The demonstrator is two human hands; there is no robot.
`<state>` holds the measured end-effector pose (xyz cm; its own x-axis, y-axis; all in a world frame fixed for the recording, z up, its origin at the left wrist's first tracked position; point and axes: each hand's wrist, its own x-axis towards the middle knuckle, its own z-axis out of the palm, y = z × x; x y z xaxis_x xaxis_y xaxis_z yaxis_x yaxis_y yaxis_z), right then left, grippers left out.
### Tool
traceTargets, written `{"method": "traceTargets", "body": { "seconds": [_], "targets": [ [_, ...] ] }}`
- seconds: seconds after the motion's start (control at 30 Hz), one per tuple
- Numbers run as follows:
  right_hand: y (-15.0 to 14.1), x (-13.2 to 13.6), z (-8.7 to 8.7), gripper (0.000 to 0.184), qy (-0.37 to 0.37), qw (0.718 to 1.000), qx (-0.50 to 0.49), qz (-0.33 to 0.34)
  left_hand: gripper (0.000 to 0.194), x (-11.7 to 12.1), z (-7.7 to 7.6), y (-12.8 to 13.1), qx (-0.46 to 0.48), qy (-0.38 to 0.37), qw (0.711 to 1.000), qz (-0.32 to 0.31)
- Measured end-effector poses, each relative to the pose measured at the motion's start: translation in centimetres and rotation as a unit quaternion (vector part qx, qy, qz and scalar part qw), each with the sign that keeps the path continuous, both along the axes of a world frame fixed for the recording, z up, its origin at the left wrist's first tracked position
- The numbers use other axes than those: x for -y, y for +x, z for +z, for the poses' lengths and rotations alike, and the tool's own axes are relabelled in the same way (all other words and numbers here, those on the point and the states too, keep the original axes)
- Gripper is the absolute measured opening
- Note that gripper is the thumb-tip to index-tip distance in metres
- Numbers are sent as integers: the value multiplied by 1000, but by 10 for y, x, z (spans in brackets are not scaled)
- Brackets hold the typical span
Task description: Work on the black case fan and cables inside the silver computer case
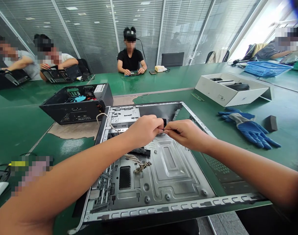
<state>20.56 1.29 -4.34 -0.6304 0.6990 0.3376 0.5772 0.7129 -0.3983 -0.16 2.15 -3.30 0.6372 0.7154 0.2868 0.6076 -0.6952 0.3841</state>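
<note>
An open, mostly bare metal computer case (168, 169) lies flat on the green table in front of me. Both hands meet above its middle. My left hand (144, 130) is closed in a fist round a small black connector (164, 122). My right hand (185, 133) pinches the same small black part from the other side; its exact shape is hidden by my fingers. A bundle of pale cables (136, 161) runs across the case floor below my left wrist.
A second black computer case (77, 102) sits behind on the left. Blue gloves (249, 127), a small black block (271, 123) and a white box (230, 89) lie to the right. Other people sit along the far side; a blue basket (266, 68) stands far right.
</note>
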Motion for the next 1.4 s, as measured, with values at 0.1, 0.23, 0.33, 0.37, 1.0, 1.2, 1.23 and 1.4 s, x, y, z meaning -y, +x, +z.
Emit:
{"method": "traceTargets", "body": {
  "seconds": [0.1,0.23,0.33,0.37,1.0,1.2,1.23,1.4],
  "targets": [
    [1,0,-1,26,16,1000,1,8,14,0,0,0,-2,-7,1000,-4],
    [2,-1,-4,24,26,1000,-1,7,12,-1,0,0,14,-15,1000,-8],
    [2,-1,-4,23,15,1000,6,4,8,-2,0,-2,27,-5,999,-17],
    [2,-1,-4,24,8,1000,11,3,7,-2,-1,-2,28,-2,999,-21],
    [2,-3,-5,26,18,998,39,53,9,-4,1,-2,12,-74,997,-26],
    [1,-2,-3,25,19,998,33,43,3,-6,-1,-4,45,-94,994,-33],
    [1,-3,-3,26,19,998,32,44,3,-6,-1,-4,44,-95,994,-36],
    [1,-4,-5,27,18,999,29,37,7,-8,-3,-6,16,-52,998,-42]
  ]
}}
